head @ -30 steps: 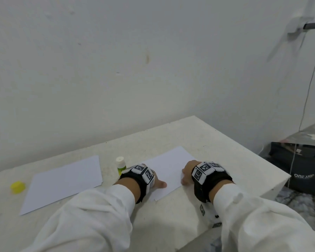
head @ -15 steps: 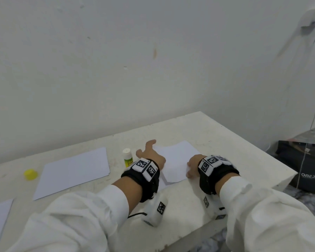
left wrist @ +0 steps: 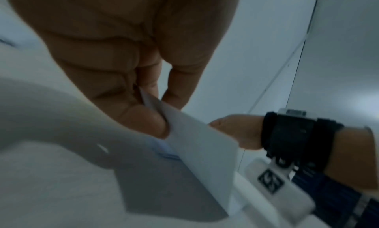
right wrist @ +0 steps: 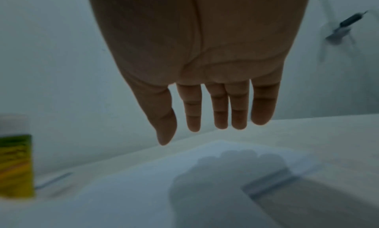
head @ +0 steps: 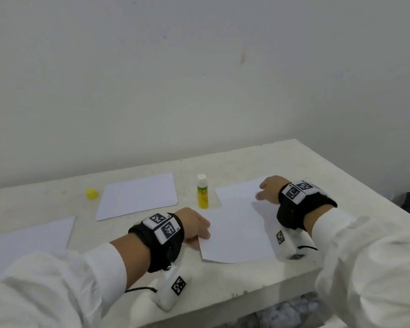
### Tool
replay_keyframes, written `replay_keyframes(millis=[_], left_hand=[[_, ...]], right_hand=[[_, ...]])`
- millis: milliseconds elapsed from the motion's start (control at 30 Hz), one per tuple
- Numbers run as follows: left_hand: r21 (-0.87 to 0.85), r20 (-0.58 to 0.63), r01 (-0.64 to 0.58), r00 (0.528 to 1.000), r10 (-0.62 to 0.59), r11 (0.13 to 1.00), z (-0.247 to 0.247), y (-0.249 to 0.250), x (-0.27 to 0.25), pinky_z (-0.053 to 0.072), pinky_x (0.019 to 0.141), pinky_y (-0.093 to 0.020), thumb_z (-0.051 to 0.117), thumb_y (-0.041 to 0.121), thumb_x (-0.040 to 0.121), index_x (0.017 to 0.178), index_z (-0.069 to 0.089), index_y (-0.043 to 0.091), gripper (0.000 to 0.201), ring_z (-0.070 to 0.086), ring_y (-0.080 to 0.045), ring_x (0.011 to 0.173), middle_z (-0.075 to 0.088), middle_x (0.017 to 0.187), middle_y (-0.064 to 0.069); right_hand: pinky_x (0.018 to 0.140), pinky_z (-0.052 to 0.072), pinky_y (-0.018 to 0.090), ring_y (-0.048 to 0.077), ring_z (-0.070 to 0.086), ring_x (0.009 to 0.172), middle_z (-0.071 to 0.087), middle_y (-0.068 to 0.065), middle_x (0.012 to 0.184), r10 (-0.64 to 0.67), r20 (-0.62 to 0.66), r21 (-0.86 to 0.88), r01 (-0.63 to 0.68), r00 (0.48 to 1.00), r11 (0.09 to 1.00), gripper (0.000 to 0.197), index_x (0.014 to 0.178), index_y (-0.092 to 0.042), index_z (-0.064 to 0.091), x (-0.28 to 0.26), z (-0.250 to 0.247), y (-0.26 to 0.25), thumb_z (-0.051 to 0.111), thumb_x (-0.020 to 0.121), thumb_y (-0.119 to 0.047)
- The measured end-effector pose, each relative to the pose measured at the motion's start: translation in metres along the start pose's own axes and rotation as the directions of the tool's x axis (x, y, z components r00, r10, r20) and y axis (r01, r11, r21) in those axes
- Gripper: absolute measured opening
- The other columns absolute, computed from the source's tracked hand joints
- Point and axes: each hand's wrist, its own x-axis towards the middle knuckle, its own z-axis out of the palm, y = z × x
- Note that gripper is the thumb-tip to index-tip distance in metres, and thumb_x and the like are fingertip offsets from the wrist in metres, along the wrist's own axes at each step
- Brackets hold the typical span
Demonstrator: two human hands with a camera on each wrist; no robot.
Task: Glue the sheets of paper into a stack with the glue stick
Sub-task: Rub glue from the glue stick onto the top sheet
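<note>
Left hand (head: 194, 224) pinches the near-left corner of the top sheet (head: 237, 233), lifting that edge off the surface (head: 329, 176). Right hand (head: 269, 189) hovers over the sheet's far end, fingers (right wrist: 239, 108) straight, holding nothing. Glue stick (head: 202, 191) stands upright just left of the sheet, uncapped; label text unreadable. Yellow cap (head: 91, 193) farther left.

I see white sheets of paper (head: 137, 195) on an off-white counter (head: 317, 166), against a pale, faintly stained wall (head: 199, 79). The glue stick (head: 202, 194) is yellow with a green label band and a white top; its yellow cap (head: 91, 193) lies at far left. Both wrists wear black bands (head: 294, 209) carrying black-and-white square-coded markers (head: 168, 229). My sleeves (head: 57, 292) are white.
</note>
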Motion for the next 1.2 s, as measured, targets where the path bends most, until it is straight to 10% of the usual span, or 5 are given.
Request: replay_keyframes(millis=[333, 500, 667, 967, 1200], left_hand=[[0.441, -0.184, 0.123, 0.982, -0.044, 0.889, -0.096, -0.089, -0.039, 0.051, 0.052, -0.019, 0.076, 0.010, 0.076, 0.132, 0.047, 0.018, 0.064, 0.058, -0.013, 0.061, 0.056, 0.087, 0.001], [0.521, -0.246, 0.181, 0.968, -0.056, 0.834, -0.122, -0.109, -0.045, 0.055, 0.068, -0.027, 0.078, 0.018, 0.075, 0.139, 0.044, 0.019, 0.072, 0.067, -0.022, 0.092, 0.050, 0.127, -0.004], [0.747, -0.249, 0.208, 0.968, -0.025, 0.631, -0.126, -0.120, -0.050, 0.032, 0.110, -0.037, 0.069, 0.048, 0.079, 0.144, 0.035, 0.037, 0.074, 0.029, -0.026, 0.138, 0.013, 0.153, -0.004], [0.886, -0.139, 0.108, 0.990, 0.038, 0.452, -0.127, -0.133, -0.059, 0.020, 0.107, -0.044, 0.043, 0.048, 0.094, 0.145, 0.030, 0.032, 0.056, 0.022, -0.024, 0.137, 0.030, 0.152, 0.006], [0.892, -0.081, 0.077, 0.997, -0.011, 0.445, -0.129, -0.140, -0.066, 0.015, 0.112, -0.047, 0.039, 0.043, 0.096, 0.150, 0.013, 0.034, 0.061, 0.014, -0.025, 0.143, 0.007, 0.160, 0.008]], right_hand=[[0.104, 0.039, 0.036, 0.027, 0.054, 0.115, 0.051, 0.008, 0.136, -0.161, 0.119, 0.378, 0.106, 0.980, 0.920, 0.067, 0.140, -0.015, 0.043, 0.015, 0.021, -0.112, 0.071, 0.083, -0.034], [0.096, 0.042, 0.035, 0.028, 0.056, 0.104, 0.057, 0.010, 0.123, -0.127, 0.089, 0.393, 0.082, 0.988, 0.916, 0.047, 0.129, -0.013, 0.052, 0.020, 0.025, -0.125, 0.060, 0.091, -0.039], [0.063, 0.038, 0.028, 0.026, 0.049, 0.075, 0.049, 0.006, 0.073, -0.174, -0.056, 0.411, 0.181, 0.983, 0.893, 0.019, 0.089, -0.006, 0.051, -0.007, 0.008, -0.148, 0.047, 0.097, -0.024], [0.056, 0.035, 0.024, 0.020, 0.051, 0.067, 0.056, 0.008, 0.079, -0.377, -0.119, 0.532, 0.380, 0.918, 0.757, 0.039, 0.104, 0.002, 0.066, -0.053, 0.005, -0.235, 0.066, 0.085, -0.032], [0.058, 0.038, 0.025, 0.022, 0.051, 0.073, 0.049, 0.002, 0.071, -0.324, -0.126, 0.560, 0.337, 0.938, 0.757, 0.037, 0.067, -0.013, 0.046, -0.053, 0.034, -0.292, 0.075, 0.076, -0.035]])
